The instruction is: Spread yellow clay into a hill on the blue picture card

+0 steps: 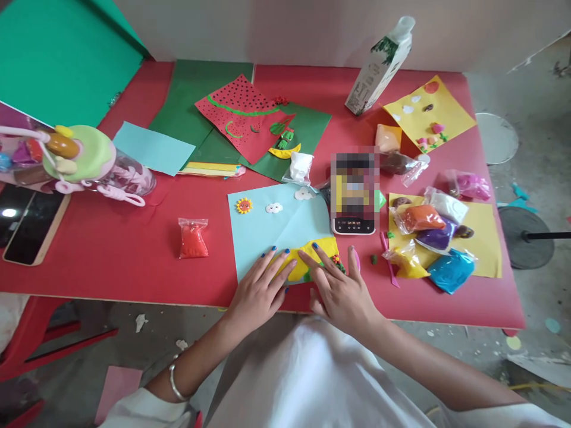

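Two hands press on yellow clay on a pale-blue sheet

Nearest is the person's white top (307, 368), and a silver metal bangle (175, 382) circles the left forearm. The left hand (256, 294) lies palm down with fingers spread, its fingertips on the flattened yellow clay patch (329, 244) and the pale-blue paper sheet (283, 229) under it. The right hand (345, 291) is also spread, gripping nothing visible, with its index fingertip on the same patch. That patch covers the sheet's near right part, where small red clay flowers (338, 260) sit at its right edge.

To the right, a thin pink plastic stick (391, 261) lies beside clear bags of blue clay (452, 270), yellow clay and purple clay (436, 236), heaped on a plain yellow sheet (486, 238). To the left, a clear bag of red clay (193, 239) lies alone on the red tabletop (134, 255).

Farther up the pale-blue sheet are an orange-and-yellow clay sun (244, 205) and two white clay clouds (274, 208). A white-edged phone (352, 226), its screen blurred, lies at the sheet's right edge. Beyond, a red watermelon-patterned sheet (241, 113) overlaps dark green paper (187, 101), and a tall white carton (379, 71) stands near the wall.
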The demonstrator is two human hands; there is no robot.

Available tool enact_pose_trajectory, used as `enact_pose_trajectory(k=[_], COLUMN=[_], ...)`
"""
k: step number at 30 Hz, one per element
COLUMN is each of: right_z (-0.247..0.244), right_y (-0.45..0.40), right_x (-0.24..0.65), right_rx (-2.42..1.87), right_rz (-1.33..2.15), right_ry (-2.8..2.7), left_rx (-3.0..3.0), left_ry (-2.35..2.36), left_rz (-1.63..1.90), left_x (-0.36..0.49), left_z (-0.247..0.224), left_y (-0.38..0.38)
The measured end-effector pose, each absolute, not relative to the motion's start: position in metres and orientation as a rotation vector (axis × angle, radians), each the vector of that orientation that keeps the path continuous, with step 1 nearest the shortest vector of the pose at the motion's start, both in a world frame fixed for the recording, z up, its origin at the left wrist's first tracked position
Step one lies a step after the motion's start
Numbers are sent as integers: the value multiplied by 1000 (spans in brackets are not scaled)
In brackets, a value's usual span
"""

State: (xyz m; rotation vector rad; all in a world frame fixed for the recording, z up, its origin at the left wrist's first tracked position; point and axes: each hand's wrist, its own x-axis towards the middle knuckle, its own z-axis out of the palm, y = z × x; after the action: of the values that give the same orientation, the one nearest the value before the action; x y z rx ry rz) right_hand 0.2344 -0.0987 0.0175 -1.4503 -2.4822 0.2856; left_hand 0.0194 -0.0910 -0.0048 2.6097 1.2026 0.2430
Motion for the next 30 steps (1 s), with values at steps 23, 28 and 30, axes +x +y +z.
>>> enact_pose_trajectory(k=[23,28,30], right_z=[14,14,15], right_y=[-102,-103,-103], right_x=[230,229,229], right_rx=[-1448,-1371,-1339], right_rz=[331,452,497], right_ry=[-2506,-2522,-2528], left_rx=[2599,2586,2574], left_ry=[1227,1217,1212], left_rz=[253,239,240], left_x=[22,22,21], left_z=[-4,-3,-2], left_y=[-90,-90,-90])
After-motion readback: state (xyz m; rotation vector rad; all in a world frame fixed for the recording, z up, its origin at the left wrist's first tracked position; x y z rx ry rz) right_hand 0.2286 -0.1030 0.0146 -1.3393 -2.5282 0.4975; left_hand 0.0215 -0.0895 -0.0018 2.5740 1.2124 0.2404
